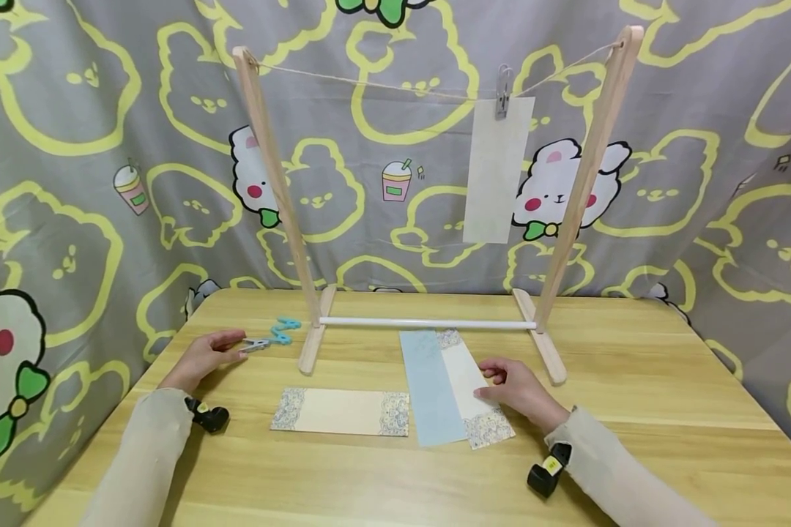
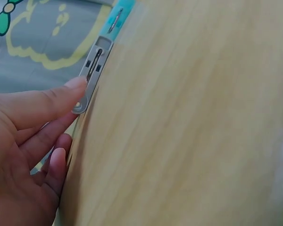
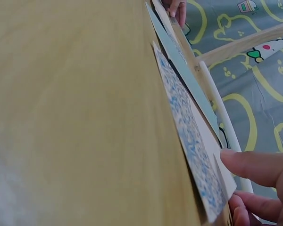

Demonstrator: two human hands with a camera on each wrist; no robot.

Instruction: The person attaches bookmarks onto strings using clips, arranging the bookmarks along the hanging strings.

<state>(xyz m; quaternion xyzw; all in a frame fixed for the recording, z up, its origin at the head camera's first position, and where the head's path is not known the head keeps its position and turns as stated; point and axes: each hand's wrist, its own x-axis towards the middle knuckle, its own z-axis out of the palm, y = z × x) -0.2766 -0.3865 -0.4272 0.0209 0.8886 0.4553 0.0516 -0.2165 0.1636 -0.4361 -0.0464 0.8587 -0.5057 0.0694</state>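
At the left of the head view, my left hand pinches the end of a grey clothespin between thumb and fingers. The left wrist view shows the thumb on one side of this grey clothespin. Right behind it lie two blue clothespins. My right hand pinches the right edge of a cream card with patterned ends, thumb on top and fingers at the underside. This card is slightly tilted and overlaps a light blue card. Another cream card with patterned ends lies flat between the hands.
A wooden stand with a white crossbar rises behind the cards. From its sagging string hangs a pale card, held by a grey clothespin. A patterned grey curtain stands behind the wooden table.
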